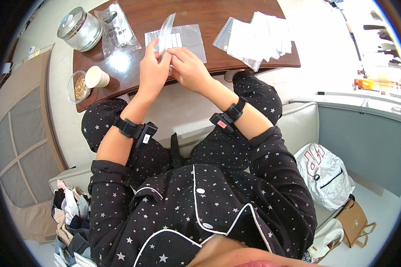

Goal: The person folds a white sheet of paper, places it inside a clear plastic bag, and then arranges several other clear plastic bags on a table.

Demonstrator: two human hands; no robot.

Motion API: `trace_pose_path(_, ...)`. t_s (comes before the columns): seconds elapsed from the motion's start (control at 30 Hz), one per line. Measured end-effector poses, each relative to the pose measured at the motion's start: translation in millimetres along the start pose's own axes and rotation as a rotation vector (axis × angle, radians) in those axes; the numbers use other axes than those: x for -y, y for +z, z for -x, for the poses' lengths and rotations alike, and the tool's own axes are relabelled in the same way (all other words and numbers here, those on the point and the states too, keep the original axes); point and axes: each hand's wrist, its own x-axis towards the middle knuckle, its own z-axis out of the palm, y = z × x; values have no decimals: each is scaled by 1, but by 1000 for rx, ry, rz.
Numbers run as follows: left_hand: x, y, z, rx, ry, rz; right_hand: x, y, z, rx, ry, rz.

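Observation:
Above the near edge of a brown wooden table, my left hand and my right hand meet at a clear plastic zip bag. Both hands pinch its lower part, and its top stands up between them, bent over. Fingers hide the part being held. Under and behind this bag another clear bag lies flat on the table, with white strips visible at its left. To the right lies a spread pile of clear bags with white sheets.
At the table's left stand a lidded glass jar, a printed clear plastic packet, a paper cup and a clear bowl of small brown pieces. A white backpack rests on the sofa at right; clothes lie at lower left.

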Motion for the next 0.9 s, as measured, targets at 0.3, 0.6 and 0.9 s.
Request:
trace_pose_path(0.3, -13, -2, 3, 5, 270, -102, -23, -14, 7, -211, 857, -677)
trace_pose_path(0.6, -15, -4, 5, -109, 597, -370, -50, -62, -1, -318, 1091, -1700)
trace_pose_path(0.9, -4, -5, 0, -80, 475, -169, -51, -76, -3, -229, 1120, -1295)
